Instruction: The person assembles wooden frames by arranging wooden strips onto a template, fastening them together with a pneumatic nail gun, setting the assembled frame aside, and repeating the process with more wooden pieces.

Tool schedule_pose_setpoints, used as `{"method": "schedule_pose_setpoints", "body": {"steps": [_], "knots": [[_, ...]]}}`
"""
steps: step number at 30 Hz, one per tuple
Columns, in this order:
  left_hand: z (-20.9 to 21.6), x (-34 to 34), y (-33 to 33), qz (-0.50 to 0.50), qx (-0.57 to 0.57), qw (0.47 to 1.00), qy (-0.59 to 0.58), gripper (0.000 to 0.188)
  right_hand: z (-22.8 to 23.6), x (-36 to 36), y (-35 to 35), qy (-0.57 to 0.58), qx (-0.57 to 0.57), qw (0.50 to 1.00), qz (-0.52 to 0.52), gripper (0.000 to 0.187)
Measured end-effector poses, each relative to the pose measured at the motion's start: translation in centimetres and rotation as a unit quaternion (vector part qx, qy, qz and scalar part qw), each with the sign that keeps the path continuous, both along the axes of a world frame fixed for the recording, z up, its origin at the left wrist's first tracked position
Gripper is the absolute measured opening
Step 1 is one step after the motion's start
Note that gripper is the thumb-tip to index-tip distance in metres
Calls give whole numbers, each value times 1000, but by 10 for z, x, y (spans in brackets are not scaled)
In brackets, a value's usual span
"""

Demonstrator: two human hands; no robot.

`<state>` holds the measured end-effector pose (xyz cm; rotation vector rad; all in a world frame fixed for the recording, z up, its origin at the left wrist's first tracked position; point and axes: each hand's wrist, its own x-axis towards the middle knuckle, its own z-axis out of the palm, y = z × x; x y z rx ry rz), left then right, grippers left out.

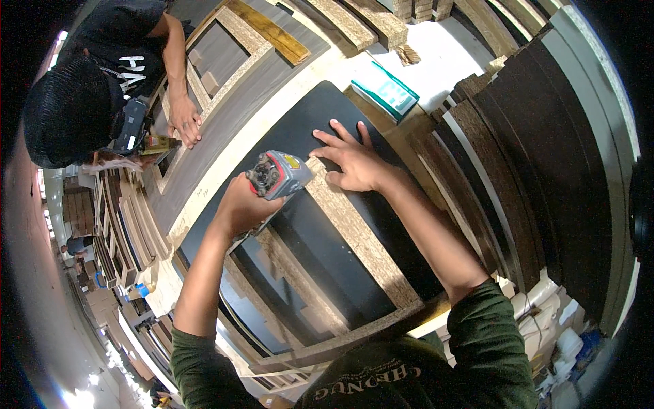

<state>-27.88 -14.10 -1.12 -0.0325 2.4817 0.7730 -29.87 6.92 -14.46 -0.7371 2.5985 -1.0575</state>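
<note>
My left hand [242, 210] is wrapped round the handle of a grey and red power nailer or stapler [281, 173]. Its nose stands at the far end of a particle-board strip [361, 238]; whether it touches the wood is hidden. My right hand [354, 162] lies spread on a black panel [323, 102] with rounded corners, just right of that strip's end, thumb and forefinger against or close beside it. A second strip [300, 283] runs roughly parallel on the left, and a cross strip [347, 335] borders the frame on the side nearest me.
At the upper left a co-worker's hand [184, 121] rests on a wooden frame [228, 102] on the adjoining table. A green and white box [385, 90] stands beyond my right hand. Stacked dark boards [538, 136] fill the right side. Particle-board pieces [344, 24] lie at the back.
</note>
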Motion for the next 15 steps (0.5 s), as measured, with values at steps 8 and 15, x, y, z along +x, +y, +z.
{"method": "schedule_pose_setpoints", "body": {"steps": [8, 15], "knots": [[11, 28, -16, 11, -10, 999, 32, 25, 6, -3, -3, -3, 23, 999, 31, 56], [94, 219, -97, 198, -97, 975, 30, 42, -14, -4, 3, 46, -40, 997, 42, 71]]}}
